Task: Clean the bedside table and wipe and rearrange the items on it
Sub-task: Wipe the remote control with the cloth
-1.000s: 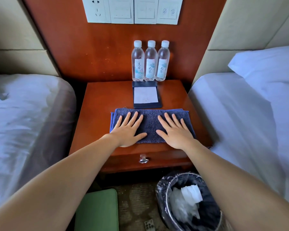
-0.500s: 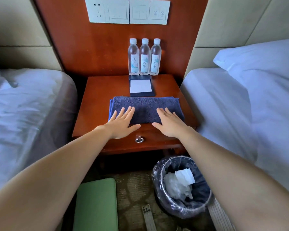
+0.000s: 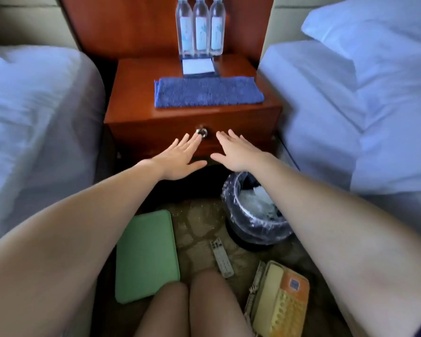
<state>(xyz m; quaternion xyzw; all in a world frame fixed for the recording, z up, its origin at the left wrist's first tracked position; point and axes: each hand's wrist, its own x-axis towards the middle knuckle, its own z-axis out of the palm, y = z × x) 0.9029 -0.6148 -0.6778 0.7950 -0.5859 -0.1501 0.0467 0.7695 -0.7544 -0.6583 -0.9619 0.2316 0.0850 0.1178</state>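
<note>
— Head camera: where is the folded blue towel point(image 3: 208, 91) against the fingers?
— Beyond them and untouched, on the desk point(image 3: 136, 98) top by its front edge. Both hands are lower, before the drawer front point(image 3: 151, 135).
— And the fingers?
— Left hand point(image 3: 180, 155) and right hand point(image 3: 240, 154) are flat, fingers straight and spread, holding nothing. The left fingertips reach the drawer knob point(image 3: 201, 132); contact is unclear.
— The towel's long axis?
— Left to right, along the front edge. Behind it lies a notepad point(image 3: 197, 66), then three water bottles point(image 3: 201, 27) at the back edge.
</note>
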